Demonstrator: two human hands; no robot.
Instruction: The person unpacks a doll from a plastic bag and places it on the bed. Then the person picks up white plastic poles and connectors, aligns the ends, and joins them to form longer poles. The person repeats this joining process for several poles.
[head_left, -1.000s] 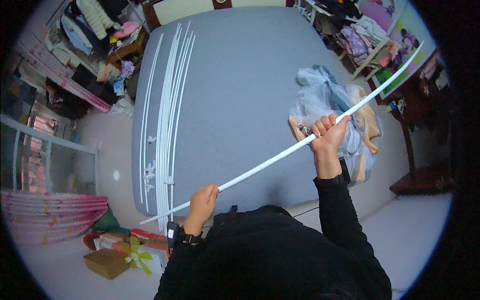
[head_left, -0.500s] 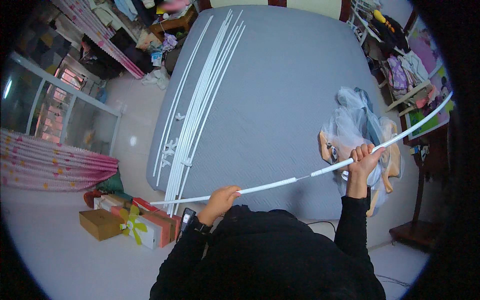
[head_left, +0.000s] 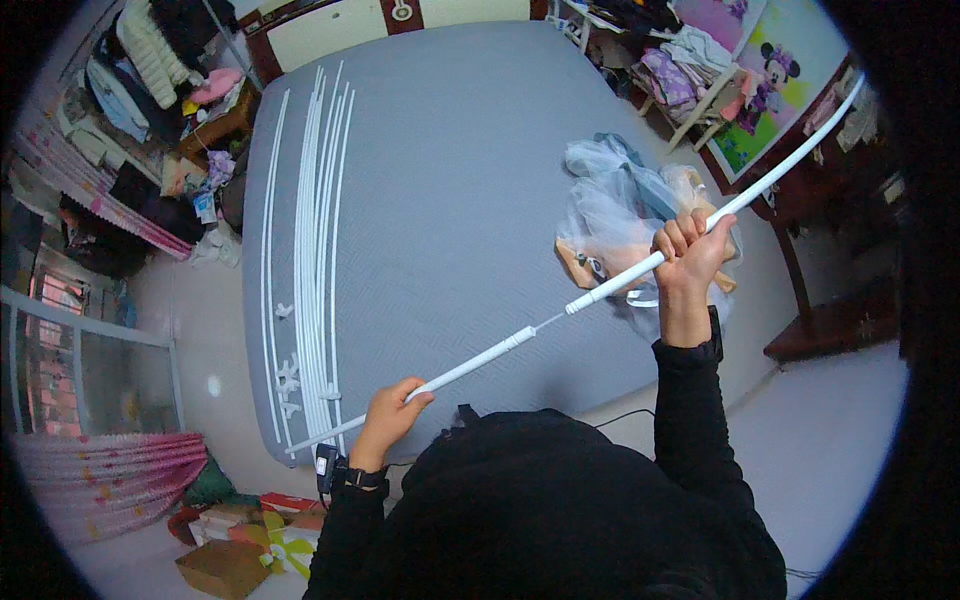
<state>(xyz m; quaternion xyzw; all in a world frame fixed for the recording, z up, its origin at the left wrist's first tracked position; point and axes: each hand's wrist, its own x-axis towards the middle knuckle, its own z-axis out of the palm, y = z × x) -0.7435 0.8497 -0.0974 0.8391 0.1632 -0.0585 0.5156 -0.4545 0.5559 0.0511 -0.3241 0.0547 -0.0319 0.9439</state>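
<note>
White pole (head_left: 475, 364) spans the near end of the grey bed (head_left: 450, 230), held aslant: low on the person's left, high on the right. It is in two sections, facing ends apart, with a thin link (head_left: 550, 321) bridging the gap. Left hand (head_left: 392, 415): closed around the lower section. Right hand (head_left: 688, 255): fist wrapped round the upper section, whose far tip reaches out past the bed's right edge. From where I stand, the lower tip crosses the near ends of the loose white rods (head_left: 305, 260) lying lengthwise on the bed's left side; contact there, cannot tell. White connectors (head_left: 288, 372) lie among them. Sheer fabric (head_left: 600, 200) is heaped at right, partly behind the right hand.
</note>
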